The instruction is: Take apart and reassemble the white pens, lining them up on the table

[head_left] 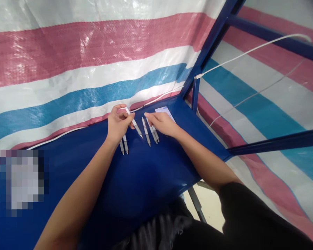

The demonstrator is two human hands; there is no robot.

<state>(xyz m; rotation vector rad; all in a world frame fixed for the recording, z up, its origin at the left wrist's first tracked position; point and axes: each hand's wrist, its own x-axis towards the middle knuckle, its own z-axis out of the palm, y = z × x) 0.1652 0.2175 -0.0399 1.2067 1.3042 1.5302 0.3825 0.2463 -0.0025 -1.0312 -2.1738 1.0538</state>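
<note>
My left hand pinches a pen with a white barrel and a grey grip, its tip slanting down to the right above the table. Two similar pens lie partly hidden beneath that hand. To the right, my right hand is closed, thumb and finger pressed together near the upper ends of more pens. Whatever those fingertips hold, if anything, is too small to make out. One white and grey pen lies just left of this hand, and two others are partly covered by it.
A phone with a lit screen lies behind my right hand on the blue table. White cables hang by the blue metal frame. Striped plastic sheeting borders the table. At left is a blurred-out pale patch.
</note>
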